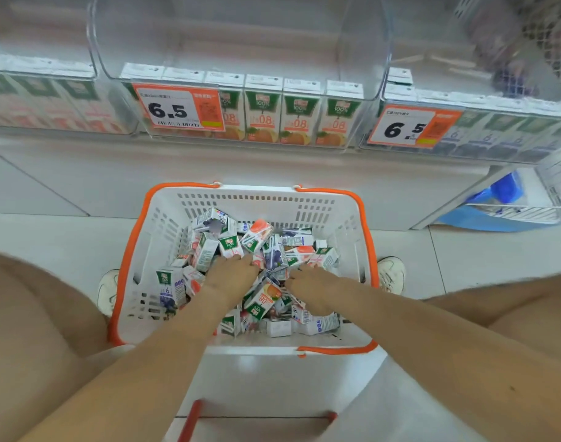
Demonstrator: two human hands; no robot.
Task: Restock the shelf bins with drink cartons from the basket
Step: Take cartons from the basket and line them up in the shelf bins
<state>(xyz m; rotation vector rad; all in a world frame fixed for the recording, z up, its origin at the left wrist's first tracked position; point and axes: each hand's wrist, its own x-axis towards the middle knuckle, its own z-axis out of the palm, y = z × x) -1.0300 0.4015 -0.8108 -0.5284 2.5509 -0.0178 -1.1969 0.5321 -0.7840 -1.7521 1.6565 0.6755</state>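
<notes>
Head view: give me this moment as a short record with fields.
basket: white with orange handles, standing on the floor
contents: loose drink cartons, jumbled, mixed flavours
left hand: down on the pile, grip unclear
right hand: down on the pile, grip unclear
middle bin: row of upright orange-juice cartons, price tag reading 6.5

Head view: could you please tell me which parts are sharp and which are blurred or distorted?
In the head view, the basket and its cartons are fairly sharp and the middle price tag reads clearly; the left bin and the top right corner are blurred; the wide lens bows the shelf line; light is soft, without hard shadows.
</notes>
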